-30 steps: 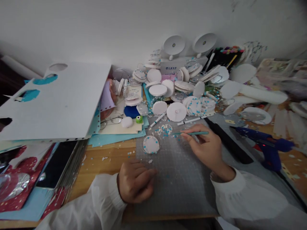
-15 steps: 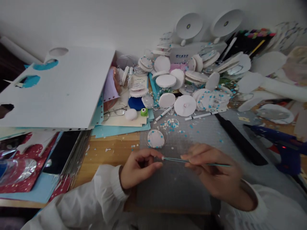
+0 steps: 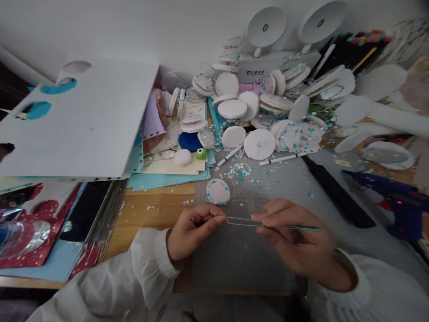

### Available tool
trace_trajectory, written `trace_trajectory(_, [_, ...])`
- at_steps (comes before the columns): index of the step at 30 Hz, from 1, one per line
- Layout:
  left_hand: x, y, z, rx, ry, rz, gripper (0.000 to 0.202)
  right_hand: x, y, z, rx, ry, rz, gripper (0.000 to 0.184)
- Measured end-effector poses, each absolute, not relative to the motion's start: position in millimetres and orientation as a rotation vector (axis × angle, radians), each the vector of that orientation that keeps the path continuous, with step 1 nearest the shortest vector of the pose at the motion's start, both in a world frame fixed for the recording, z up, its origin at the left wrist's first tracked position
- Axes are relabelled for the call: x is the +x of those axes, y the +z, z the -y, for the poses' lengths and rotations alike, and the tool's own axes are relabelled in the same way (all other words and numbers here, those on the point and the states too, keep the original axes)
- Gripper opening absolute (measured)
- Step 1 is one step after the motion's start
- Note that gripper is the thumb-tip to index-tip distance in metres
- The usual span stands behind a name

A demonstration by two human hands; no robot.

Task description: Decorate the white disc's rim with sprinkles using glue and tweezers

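Observation:
My right hand [image 3: 295,239] pinches thin teal tweezers [image 3: 244,221] that point left over the grey cutting mat [image 3: 248,264]. My left hand [image 3: 192,230] is closed in a pinch at the tweezers' tips, its fingertips touching them; what lies between those fingers is too small to see. Just beyond both hands lies a white foam disc [image 3: 218,191] edged with blue and white flecks, with loose confetti [image 3: 239,171] scattered behind it.
A heap of white discs [image 3: 258,112] fills the back by the wall. A big white board [image 3: 73,129] with round cut-outs overhangs paper stacks at left. A blue glue gun [image 3: 395,201] and a black bar [image 3: 337,192] lie at right. Glasses [image 3: 159,155], a green punch [image 3: 201,154].
My right hand drew the tweezers back from the confetti towards me. My left hand rose from a loose fist on the mat and now pinches at the tweezers' tips.

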State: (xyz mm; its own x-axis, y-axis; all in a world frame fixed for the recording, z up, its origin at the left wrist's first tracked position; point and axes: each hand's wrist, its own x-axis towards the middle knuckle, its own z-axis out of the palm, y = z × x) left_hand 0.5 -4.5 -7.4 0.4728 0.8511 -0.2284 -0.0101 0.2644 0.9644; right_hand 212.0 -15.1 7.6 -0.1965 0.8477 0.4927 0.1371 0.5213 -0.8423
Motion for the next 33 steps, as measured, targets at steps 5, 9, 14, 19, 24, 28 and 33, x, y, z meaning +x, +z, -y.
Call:
trace_trajectory(5, [0.7, -11.9, 6.4, 1.165, 0.731, -0.874, 0.031, 209.2, 14.9, 10.6, -0.899, 0.827, 1.561, 0.028])
trace_trajectory(9, [0.0, -13.0, 8.6, 1.243, 0.761, -0.886, 0.031, 206.8, 15.4, 9.1, -0.995, 0.857, 1.477, 0.015])
trace_trajectory(14, [-1.9, -10.2, 9.7, 1.469, 0.804, -0.909, 0.031, 205.2, 11.3, 10.3, -1.042, 0.929, 1.430, 0.013])
trace_trajectory(19, [-3.1, -8.8, 10.0, 1.581, 0.833, -0.912, 0.026, 204.9, 10.2, 11.0, -1.035, 0.994, 1.422, 0.011])
trace_trajectory(24, [-3.4, -7.1, 11.0, 1.629, 0.864, -0.905, 0.026, 206.2, 11.4, 11.0, -1.046, 1.050, 1.407, 0.011])
trace_trajectory(28, [-4.1, -6.3, 11.6, 1.669, 0.897, -0.881, 0.025, 205.3, 12.7, 12.3, -0.999, 1.043, 1.432, 0.012])
trace_trajectory(33, [-4.4, -5.5, 10.9, 1.713, 0.894, -0.865, 0.025, 204.7, 12.3, 13.9, -0.998, 1.092, 1.412, 0.009])
